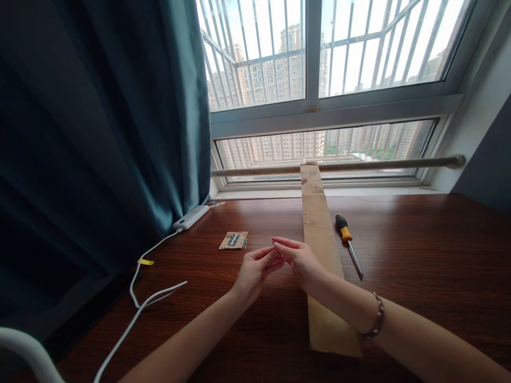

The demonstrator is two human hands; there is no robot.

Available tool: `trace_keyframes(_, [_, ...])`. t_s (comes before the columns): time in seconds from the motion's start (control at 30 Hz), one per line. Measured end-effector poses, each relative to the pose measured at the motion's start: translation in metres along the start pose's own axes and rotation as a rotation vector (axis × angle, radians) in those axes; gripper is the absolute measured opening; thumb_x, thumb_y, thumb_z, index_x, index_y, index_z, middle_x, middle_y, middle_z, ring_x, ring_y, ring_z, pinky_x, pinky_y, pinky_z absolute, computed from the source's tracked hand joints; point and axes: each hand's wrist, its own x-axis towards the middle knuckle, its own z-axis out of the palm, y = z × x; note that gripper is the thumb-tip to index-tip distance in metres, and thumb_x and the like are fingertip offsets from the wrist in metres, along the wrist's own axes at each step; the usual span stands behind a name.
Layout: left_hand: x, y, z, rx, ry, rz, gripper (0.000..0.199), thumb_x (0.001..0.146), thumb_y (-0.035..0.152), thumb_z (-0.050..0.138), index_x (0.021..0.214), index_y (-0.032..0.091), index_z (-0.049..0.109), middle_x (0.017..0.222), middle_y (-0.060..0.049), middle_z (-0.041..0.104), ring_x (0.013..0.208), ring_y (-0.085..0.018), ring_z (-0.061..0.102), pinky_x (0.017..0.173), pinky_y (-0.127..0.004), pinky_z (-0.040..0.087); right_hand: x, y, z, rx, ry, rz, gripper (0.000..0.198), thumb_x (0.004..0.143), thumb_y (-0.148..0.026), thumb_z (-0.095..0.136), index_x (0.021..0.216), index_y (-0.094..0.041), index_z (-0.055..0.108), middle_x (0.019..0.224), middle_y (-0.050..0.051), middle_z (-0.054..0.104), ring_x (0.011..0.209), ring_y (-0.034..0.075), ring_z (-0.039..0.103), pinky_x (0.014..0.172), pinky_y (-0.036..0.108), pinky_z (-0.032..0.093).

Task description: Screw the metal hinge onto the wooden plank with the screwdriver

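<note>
My left hand (pixel 258 268) and my right hand (pixel 300 260) meet above the table, fingertips pinched together. Something tiny may be between them, too small to name. Under my right forearm runs a long wooden board (pixel 324 234), its far end resting by the window rail. To the right of the board lies a screwdriver (pixel 346 236) with a black and yellow handle, its tip toward me. Left of my hands, a small piece of cardboard (pixel 223 244) bears a dark metal hinge-like part (pixel 233 239) and some small pieces beside it.
A white power strip (pixel 191 217) sits at the curtain's foot, and its white cable (pixel 139 314) loops across the left of the brown table (pixel 419 255). A blue curtain (pixel 175 106) hangs at left. Behind the table are a rail (pixel 255 172) and a barred window.
</note>
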Motion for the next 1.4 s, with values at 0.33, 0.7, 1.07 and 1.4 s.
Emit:
trace_keyframes(0.33, [0.001,0.001,0.0,0.12,-0.027,0.07,0.022,0.066,0.024,0.072,0.084,0.012,0.072,0.078,-0.008,0.068,0.071,-0.012,0.059,0.071,-0.023,0.046,-0.001,0.009,-0.001,0.045,-0.05,-0.028,0.033,0.052,-0.028,0.08,0.083,-0.017,0.072,0.08,0.005,0.068,0.078,0.015,0.054,0.074,0.027,0.038])
trace_keyframes(0.7, [0.042,0.03,-0.055,1.434,0.401,0.347,0.017,0.071,0.028,0.059,0.075,0.018,0.072,0.077,-0.007,0.069,0.073,-0.021,0.061,0.07,-0.029,0.043,0.028,-0.058,-0.028,0.034,0.19,-0.33,0.024,0.052,-0.034,0.078,0.065,-0.018,0.068,0.074,0.002,0.066,0.071,0.012,0.056,0.072,0.026,0.043])
trace_keyframes(1.07, [0.074,0.015,-0.077,2.022,0.428,0.175,0.024,0.076,0.018,0.045,0.074,0.013,0.069,0.077,-0.014,0.068,0.08,-0.026,0.063,0.071,-0.031,0.042,-0.037,-0.081,-0.105,-0.205,0.371,-0.51,0.024,0.059,-0.036,0.076,0.069,-0.017,0.068,0.067,0.004,0.064,0.063,0.015,0.056,0.064,0.03,0.046])
trace_keyframes(1.4, [0.069,0.018,-0.074,2.043,0.483,0.248,0.016,0.078,0.023,0.051,0.086,0.014,0.061,0.086,-0.012,0.064,0.086,-0.025,0.059,0.075,-0.03,0.041,-0.034,-0.081,-0.107,-0.114,0.331,-0.394,0.023,0.054,-0.033,0.079,0.065,-0.016,0.068,0.068,0.004,0.064,0.06,0.012,0.055,0.06,0.026,0.047])
